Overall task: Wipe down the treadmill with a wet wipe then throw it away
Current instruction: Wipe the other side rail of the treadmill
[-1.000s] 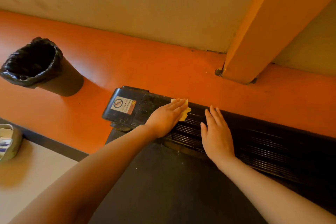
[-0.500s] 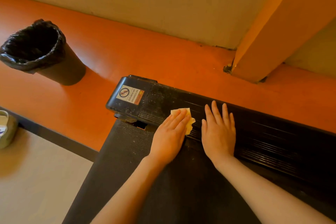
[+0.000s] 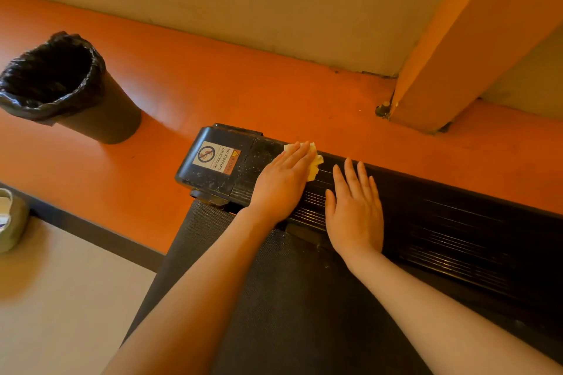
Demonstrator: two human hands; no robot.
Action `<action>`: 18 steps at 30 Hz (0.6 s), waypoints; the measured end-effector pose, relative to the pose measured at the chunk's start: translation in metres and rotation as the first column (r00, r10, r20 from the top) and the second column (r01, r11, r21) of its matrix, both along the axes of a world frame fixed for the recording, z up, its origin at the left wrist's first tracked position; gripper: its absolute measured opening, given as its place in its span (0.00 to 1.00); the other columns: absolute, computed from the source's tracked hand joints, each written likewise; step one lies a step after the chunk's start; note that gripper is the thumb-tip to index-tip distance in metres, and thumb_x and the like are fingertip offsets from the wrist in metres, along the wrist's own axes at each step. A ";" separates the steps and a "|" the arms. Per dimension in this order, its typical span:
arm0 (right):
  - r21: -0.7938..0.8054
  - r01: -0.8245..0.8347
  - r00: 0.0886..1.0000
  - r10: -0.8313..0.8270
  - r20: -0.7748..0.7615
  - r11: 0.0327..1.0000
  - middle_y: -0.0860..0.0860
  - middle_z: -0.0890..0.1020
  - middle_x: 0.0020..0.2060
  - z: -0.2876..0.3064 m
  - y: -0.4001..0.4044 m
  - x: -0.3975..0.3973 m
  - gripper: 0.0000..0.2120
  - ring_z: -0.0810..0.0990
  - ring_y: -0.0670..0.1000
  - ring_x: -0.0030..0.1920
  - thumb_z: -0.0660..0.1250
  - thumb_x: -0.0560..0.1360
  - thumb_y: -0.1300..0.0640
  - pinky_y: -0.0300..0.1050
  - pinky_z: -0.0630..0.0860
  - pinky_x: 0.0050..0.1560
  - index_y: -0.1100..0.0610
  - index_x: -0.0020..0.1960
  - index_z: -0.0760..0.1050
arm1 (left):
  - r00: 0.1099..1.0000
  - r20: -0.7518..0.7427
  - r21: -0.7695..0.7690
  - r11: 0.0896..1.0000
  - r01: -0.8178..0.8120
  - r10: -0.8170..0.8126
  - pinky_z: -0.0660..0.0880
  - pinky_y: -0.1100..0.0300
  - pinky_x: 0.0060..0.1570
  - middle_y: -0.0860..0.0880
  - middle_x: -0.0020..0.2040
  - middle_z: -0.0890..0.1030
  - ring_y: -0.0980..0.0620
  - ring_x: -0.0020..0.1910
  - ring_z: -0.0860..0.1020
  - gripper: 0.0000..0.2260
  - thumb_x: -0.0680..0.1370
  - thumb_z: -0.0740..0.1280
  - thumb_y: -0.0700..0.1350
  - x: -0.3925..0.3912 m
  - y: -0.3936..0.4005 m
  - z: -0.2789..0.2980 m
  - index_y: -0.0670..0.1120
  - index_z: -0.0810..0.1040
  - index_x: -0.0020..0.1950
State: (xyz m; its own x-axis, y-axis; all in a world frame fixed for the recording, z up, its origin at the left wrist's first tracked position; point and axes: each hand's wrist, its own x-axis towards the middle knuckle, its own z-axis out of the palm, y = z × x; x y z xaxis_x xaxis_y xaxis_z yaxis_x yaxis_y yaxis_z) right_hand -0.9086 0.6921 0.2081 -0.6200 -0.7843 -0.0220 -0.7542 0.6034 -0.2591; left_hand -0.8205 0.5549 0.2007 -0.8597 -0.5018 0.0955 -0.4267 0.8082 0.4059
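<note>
My left hand covers most of the wet wipe — only its far edge shows. The treadmill runs off the right and bottom edges. A container — contents unreadable — is cut by the left edge.

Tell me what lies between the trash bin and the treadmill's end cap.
Only bare orange floor separates the trash bin from the end cap in the head view; nothing sits on that stretch.

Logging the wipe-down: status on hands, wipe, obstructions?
Left hand flat, pressing pale yellow wet wipe on black ribbed treadmill rail. Right hand flat, bracing. Nothing blocking.
</note>
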 end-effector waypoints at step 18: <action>-0.069 0.002 1.000 -0.004 -0.027 0.998 0.57 0.65 0.75 -0.004 0.002 0.001 0.22 0.57 0.56 0.77 0.59 0.82 0.52 0.53 0.54 0.75 0.58 0.73 0.68 | 0.947 0.201 0.130 0.965 0.229 -0.252 0.60 0.53 0.72 0.47 0.74 0.69 0.47 0.73 0.65 0.19 0.84 0.55 0.42 -0.032 -0.029 0.025 0.46 0.66 0.76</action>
State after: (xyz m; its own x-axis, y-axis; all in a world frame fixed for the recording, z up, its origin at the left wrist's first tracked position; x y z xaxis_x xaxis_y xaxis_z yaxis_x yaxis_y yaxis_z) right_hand -0.9081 0.6942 0.2044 -0.6220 -0.7815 0.0491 -0.7596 0.5870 -0.2800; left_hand -0.8522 0.5260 0.2255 -0.9505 -0.2745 -0.1453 -0.3104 0.8561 0.4132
